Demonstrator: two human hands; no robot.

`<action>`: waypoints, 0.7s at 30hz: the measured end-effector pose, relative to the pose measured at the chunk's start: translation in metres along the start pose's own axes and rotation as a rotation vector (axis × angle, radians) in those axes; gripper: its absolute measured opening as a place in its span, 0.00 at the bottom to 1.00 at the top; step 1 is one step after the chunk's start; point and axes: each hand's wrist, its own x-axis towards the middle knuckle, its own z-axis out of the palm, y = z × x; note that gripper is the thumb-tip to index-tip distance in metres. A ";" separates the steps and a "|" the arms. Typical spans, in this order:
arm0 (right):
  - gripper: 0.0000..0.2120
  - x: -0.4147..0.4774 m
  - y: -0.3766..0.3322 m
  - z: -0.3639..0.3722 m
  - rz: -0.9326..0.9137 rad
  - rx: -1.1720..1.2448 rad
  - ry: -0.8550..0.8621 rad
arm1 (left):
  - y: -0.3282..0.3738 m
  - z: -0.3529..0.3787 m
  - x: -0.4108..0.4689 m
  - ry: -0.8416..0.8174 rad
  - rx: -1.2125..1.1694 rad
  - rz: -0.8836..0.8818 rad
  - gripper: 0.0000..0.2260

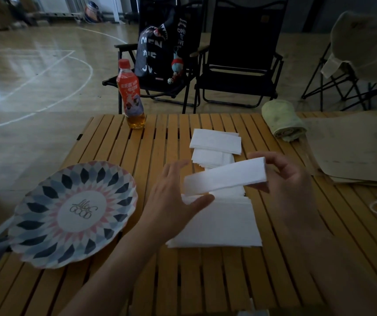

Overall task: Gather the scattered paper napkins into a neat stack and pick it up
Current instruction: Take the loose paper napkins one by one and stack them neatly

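Note:
White paper napkins lie along the middle of the slatted wooden table (205, 281). A wide stack of napkins (224, 224) sits nearest me, and two smaller folded piles (216, 141) lie farther back. My right hand (290, 179) pinches one end of a long folded napkin (226, 177), held just above the near stack. My left hand (173, 197) has its fingers spread and relaxed; the thumb lies under the napkin's free left end, and I cannot tell whether it touches.
A patterned paper plate (73, 213) lies at the left. A red-capped drink bottle (131, 94) stands at the far edge. A rolled green towel (284, 120) and brown paper sheets (353, 151) lie at the right. Black folding chairs (240, 65) stand beyond the table.

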 end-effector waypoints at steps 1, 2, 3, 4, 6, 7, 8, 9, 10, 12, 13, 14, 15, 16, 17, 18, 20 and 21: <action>0.09 -0.001 -0.003 -0.001 0.096 0.169 -0.032 | 0.003 -0.002 0.001 0.008 -0.035 0.020 0.37; 0.09 0.000 -0.006 -0.002 0.199 0.321 -0.040 | 0.006 -0.005 0.001 0.013 -0.062 0.047 0.36; 0.09 0.001 -0.008 -0.002 0.298 0.430 -0.028 | 0.008 -0.008 0.002 0.018 -0.082 0.082 0.34; 0.09 0.002 -0.008 -0.003 0.377 0.478 -0.013 | 0.010 -0.012 0.002 0.023 -0.105 0.114 0.28; 0.08 0.003 -0.007 -0.003 0.499 0.486 -0.015 | 0.013 -0.020 0.003 0.005 -0.248 0.119 0.15; 0.08 0.002 -0.005 -0.004 0.544 0.469 -0.025 | 0.017 -0.024 0.003 -0.014 -0.385 0.061 0.12; 0.08 0.002 -0.003 -0.004 0.573 0.425 -0.042 | 0.019 -0.029 0.003 -0.046 -0.510 -0.028 0.13; 0.09 0.002 -0.002 -0.006 0.586 0.341 -0.060 | 0.020 -0.033 0.002 -0.097 -0.568 -0.109 0.15; 0.08 0.001 0.000 -0.007 0.582 0.218 -0.081 | 0.020 -0.037 0.002 -0.161 -0.551 -0.159 0.15; 0.09 -0.001 0.001 -0.008 0.539 -0.094 -0.154 | 0.015 -0.042 -0.001 -0.304 -0.428 -0.201 0.12; 0.09 -0.003 0.000 -0.008 0.501 -0.254 -0.211 | 0.012 -0.043 -0.004 -0.356 -0.355 -0.219 0.11; 0.09 -0.004 0.000 -0.008 0.463 -0.392 -0.274 | 0.010 -0.044 -0.006 -0.381 -0.281 -0.242 0.11; 0.10 -0.006 0.001 -0.008 0.444 -0.498 -0.333 | 0.007 -0.043 -0.007 -0.379 -0.207 -0.265 0.12; 0.11 -0.007 0.003 -0.009 0.442 -0.582 -0.379 | 0.005 -0.041 -0.009 -0.364 -0.135 -0.285 0.13; 0.13 -0.009 0.006 -0.009 0.449 -0.652 -0.406 | 0.003 -0.040 -0.011 -0.355 -0.051 -0.296 0.13; 0.14 -0.010 0.009 -0.008 0.449 -0.709 -0.414 | 0.002 -0.038 -0.012 -0.355 0.050 -0.298 0.14; 0.17 -0.013 0.016 -0.007 0.391 -0.811 -0.394 | 0.001 -0.033 -0.015 -0.386 0.228 -0.281 0.15; 0.17 -0.013 0.019 -0.006 0.341 -0.865 -0.375 | 0.000 -0.030 -0.017 -0.405 0.284 -0.268 0.16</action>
